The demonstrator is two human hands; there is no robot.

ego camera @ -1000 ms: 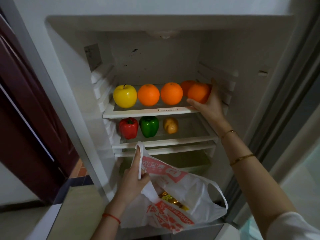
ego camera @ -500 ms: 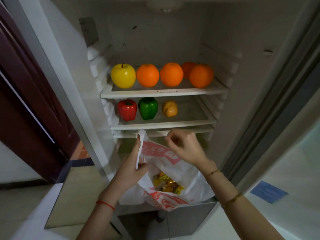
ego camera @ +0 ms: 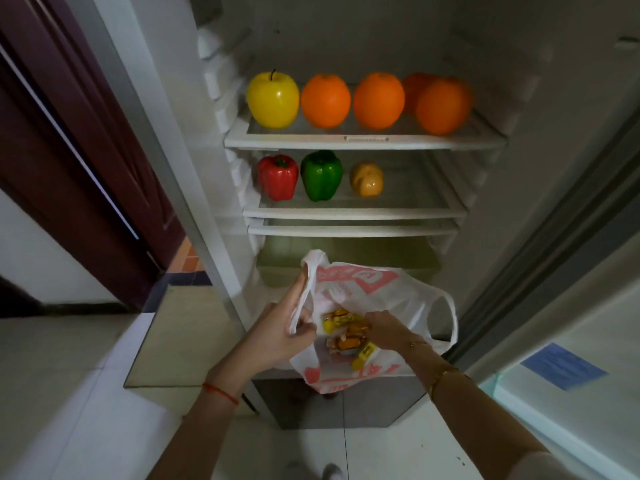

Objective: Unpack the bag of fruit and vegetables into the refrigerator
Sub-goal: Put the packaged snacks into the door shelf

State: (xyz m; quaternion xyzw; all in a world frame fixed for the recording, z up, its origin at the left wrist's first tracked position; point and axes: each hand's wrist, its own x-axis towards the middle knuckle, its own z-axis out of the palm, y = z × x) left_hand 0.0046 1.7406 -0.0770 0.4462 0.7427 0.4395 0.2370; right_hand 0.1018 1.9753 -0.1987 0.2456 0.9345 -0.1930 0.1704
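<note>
The left hand [ego camera: 284,327] pinches a handle of the white and red bag [ego camera: 398,296], holding it open in front of the open fridge [ego camera: 540,168], while the right hand [ego camera: 382,325] is down inside the bag, fingers curled on the yellow and orange items [ego camera: 343,320] there, though which one it grips I cannot tell. On the top shelf [ego camera: 367,140] sit a yellow apple [ego camera: 272,100] and four oranges [ego camera: 378,100]; on the shelf below, a red pepper [ego camera: 278,177], a green pepper [ego camera: 321,175] and a yellowish vegetable [ego camera: 367,179] stand side by side
</note>
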